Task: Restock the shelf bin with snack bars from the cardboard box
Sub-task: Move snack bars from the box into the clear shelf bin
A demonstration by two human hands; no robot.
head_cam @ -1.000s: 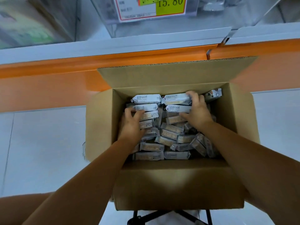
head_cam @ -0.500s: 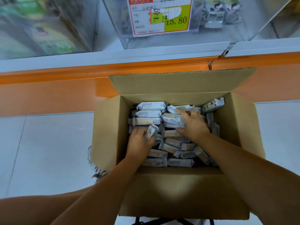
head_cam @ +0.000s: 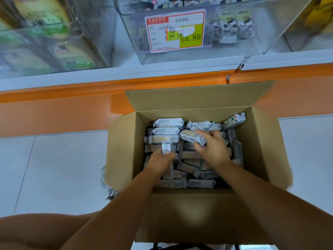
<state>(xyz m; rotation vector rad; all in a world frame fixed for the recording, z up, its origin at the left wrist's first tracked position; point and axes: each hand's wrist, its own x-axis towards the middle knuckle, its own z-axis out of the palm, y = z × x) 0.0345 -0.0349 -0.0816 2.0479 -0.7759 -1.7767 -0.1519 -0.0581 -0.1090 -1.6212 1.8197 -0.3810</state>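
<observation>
The left hand [head_cam: 159,160] and right hand [head_cam: 214,152] are bare. The left forearm [head_cam: 115,213] and right forearm [head_cam: 270,204] are bare to the frame's edge. A bare knee [head_cam: 36,230] shows at lower left.

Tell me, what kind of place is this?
Most likely a shop aisle: a price tag reading 15.80 on a clear shelf bin, and an open cardboard box full of wrapped snack bars.
</observation>
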